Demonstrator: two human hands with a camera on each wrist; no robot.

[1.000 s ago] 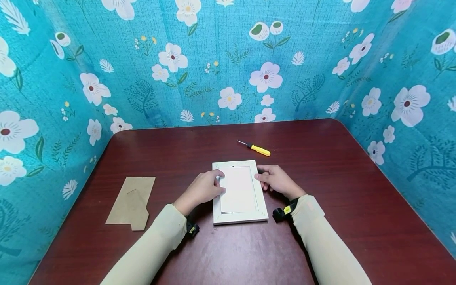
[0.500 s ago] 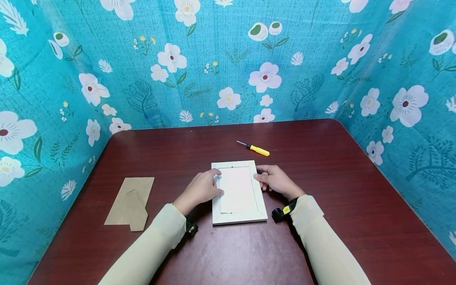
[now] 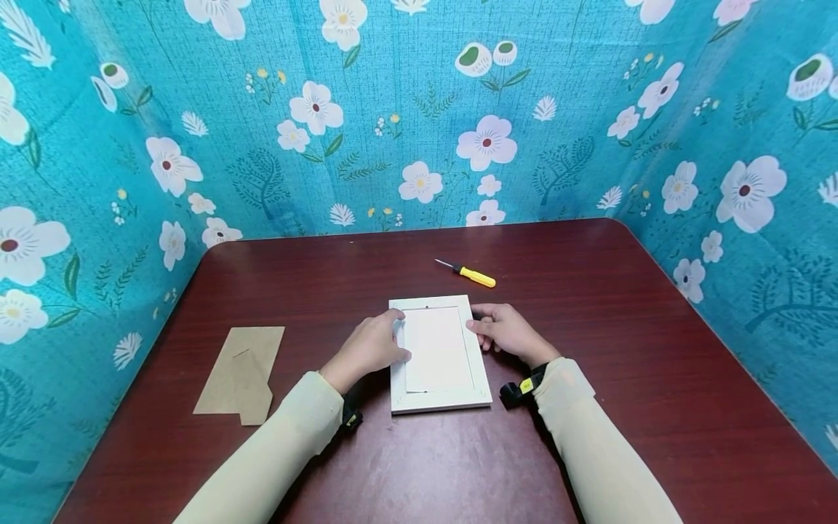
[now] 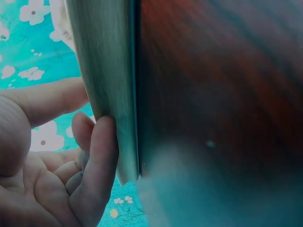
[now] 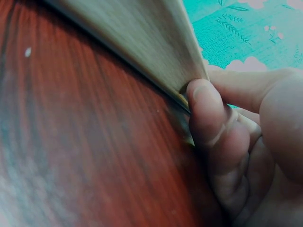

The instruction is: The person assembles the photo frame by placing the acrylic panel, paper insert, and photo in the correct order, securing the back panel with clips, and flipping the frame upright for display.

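Before the flowered blue cloth (image 3: pixel 366 182), the dark red surface (image 3: pixel 655 364) carries the white frame (image 3: pixel 442 400), whose opposite sides your left hand (image 3: pixel 370 345) and right hand (image 3: pixel 512 333) pinch, seemingly for steadying it, and the next move probably needs equal, gentle pressure.

Long cream left sleeve (image 3: pixel 268 444), matching right sleeve (image 3: pixel 605 444), black left wrist camera (image 3: pixel 351 418), black right wrist camera (image 3: pixel 512 395) with yellow label (image 3: pixel 527 386), bare left hand (image 3: pixel 368 345), bare right hand (image 3: pixel 513 335)
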